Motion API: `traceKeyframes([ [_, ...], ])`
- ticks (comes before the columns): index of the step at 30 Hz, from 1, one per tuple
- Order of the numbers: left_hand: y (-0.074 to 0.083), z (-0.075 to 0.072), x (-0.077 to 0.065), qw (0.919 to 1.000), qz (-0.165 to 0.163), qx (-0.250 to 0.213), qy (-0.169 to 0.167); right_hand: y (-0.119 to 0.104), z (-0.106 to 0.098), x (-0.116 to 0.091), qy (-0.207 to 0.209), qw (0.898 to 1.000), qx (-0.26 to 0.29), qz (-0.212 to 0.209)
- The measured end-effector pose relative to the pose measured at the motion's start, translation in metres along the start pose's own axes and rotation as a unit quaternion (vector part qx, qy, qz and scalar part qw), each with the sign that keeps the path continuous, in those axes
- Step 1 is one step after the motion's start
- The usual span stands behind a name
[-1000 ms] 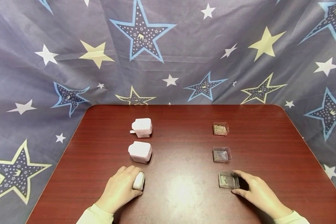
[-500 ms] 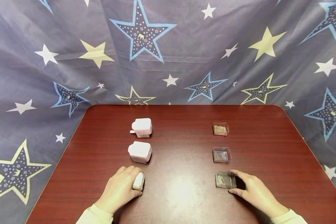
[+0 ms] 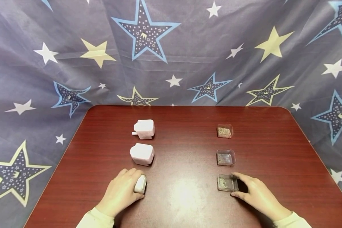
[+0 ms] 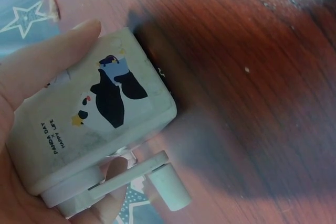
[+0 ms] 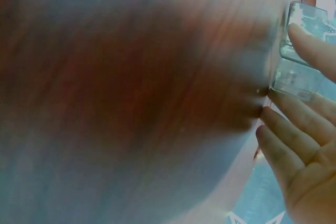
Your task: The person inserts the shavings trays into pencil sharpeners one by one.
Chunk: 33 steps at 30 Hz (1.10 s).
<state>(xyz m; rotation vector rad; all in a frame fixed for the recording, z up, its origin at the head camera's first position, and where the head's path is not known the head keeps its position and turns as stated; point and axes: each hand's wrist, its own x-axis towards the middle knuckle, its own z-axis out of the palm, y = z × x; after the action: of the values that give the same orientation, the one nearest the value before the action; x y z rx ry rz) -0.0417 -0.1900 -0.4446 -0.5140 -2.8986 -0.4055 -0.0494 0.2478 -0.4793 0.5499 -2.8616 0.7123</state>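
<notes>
My left hand point(image 3: 123, 186) grips a white hand-crank pencil sharpener point(image 3: 140, 184) at the near left of the table. In the left wrist view, the sharpener point(image 4: 105, 87) shows a panda print, with its crank handle point(image 4: 170, 186) sticking out below. At the near right, my right hand point(image 3: 257, 193) pinches a clear smoky shavings drawer point(image 3: 226, 183) by its right end, thumb on the near side and a finger on the far side. Pale shavings lie inside it. In the right wrist view, the thumb overlaps this drawer point(image 5: 299, 17), and the other fingers are extended.
Two pale pink pencil sharpeners point(image 3: 142, 154) stand in a column beyond my left hand. Opposite them lie two clear drawers: the far one point(image 3: 224, 131) holds many shavings, the middle one point(image 3: 226, 157) only a few. A star-patterned cloth point(image 3: 171, 63) hangs behind the red-brown table point(image 3: 185, 126).
My right hand has shifted a little to the left, and the smoky drawer has moved with it. The left hand keeps its grip on the sharpener.
</notes>
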Motion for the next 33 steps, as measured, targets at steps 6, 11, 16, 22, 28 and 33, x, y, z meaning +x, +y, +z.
traceKeyframes([
  [6, -0.0003, -0.0009, -0.0010, 1.0000, -0.005, -0.003, -0.002, -0.0022, 0.0003, 0.0025, -0.002, 1.000, 0.000, -0.001],
  [11, -0.0016, -0.0005, -0.0013, 1.0000, -0.008, -0.003, -0.005, -0.0032, 0.0018, 0.0039, -0.002, 1.000, -0.002, -0.006],
  [16, -0.0019, 0.0000, -0.0004, 0.9999, -0.009, -0.005, -0.006, -0.0031, 0.0026, 0.0042, 0.004, 1.000, -0.006, -0.011],
  [22, -0.0024, 0.0000, -0.0002, 0.9999, -0.008, -0.007, -0.006, -0.0038, 0.0035, 0.0046, 0.004, 1.000, -0.003, -0.014],
  [28, -0.0033, -0.0002, -0.0005, 1.0000, -0.006, -0.006, -0.003, -0.0045, 0.0030, 0.0056, -0.001, 1.000, 0.003, -0.010],
  [33, -0.0021, 0.0002, -0.0003, 1.0000, -0.004, -0.007, -0.001, -0.0052, 0.0031, 0.0064, 0.001, 1.000, 0.002, -0.014],
])
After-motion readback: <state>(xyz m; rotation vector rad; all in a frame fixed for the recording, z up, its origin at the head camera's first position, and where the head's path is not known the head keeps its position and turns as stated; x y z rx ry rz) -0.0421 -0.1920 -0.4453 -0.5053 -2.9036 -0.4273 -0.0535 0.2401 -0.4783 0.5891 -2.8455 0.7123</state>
